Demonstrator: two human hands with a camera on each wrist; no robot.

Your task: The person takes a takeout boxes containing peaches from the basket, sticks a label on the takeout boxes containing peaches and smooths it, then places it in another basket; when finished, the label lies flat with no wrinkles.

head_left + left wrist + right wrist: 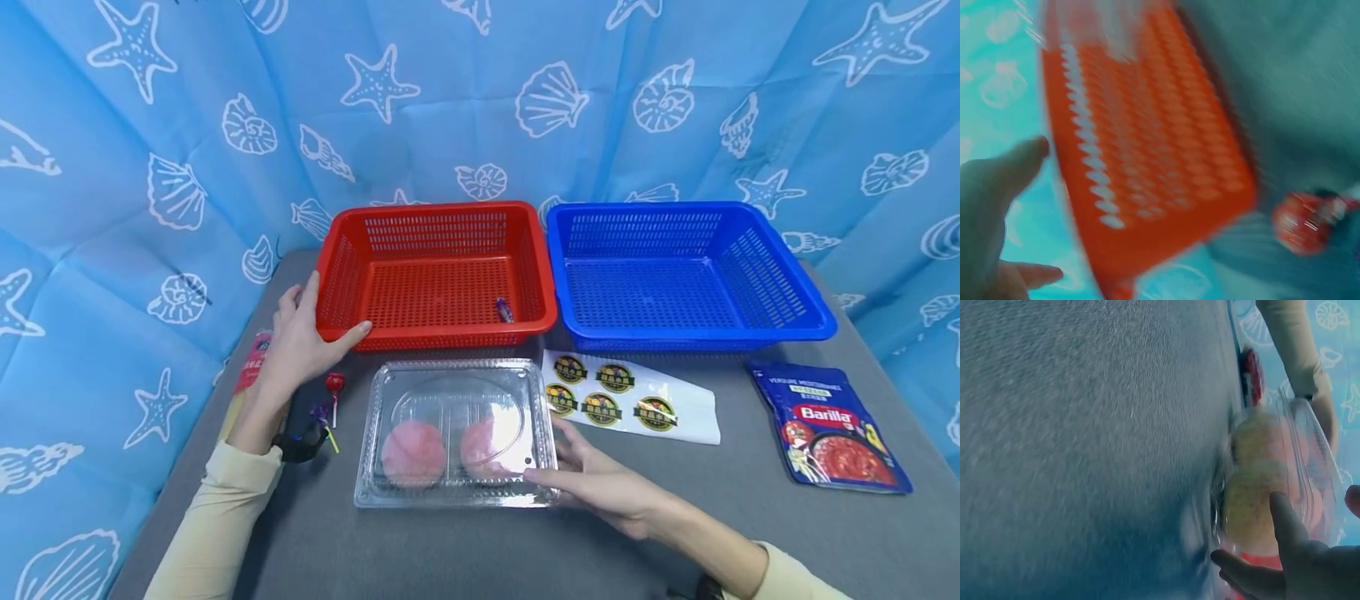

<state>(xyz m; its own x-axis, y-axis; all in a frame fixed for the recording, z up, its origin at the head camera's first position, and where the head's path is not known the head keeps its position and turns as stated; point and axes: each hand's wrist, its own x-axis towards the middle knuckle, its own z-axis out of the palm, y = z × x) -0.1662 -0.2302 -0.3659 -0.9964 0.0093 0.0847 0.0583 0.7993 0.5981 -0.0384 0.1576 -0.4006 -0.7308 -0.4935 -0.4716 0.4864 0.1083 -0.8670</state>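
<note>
My left hand (300, 337) is at the left front corner of a red plastic basket (435, 336), fingers spread and thumb over the front rim. In the blurred left wrist view a gap shows between its fingers and the basket (1147, 144). A clear clamshell box (454, 496) lies in front, its lid down over two round pink-and-yellow fruits (413, 451). At its right end is my right hand (600, 483), thumb at the lid's edge. Extended fingers touch or nearly touch the box (1313, 434) in the right wrist view.
A blue basket (697, 333) stands beside the red one, which holds a small wrapped candy (504, 310). Round stickers on a white sheet (693, 417) lie before them. A Barilla pouch (832, 429) is at right; a red lollipop (335, 383), a purple one (320, 412) and a pink-red pack (251, 367) at left.
</note>
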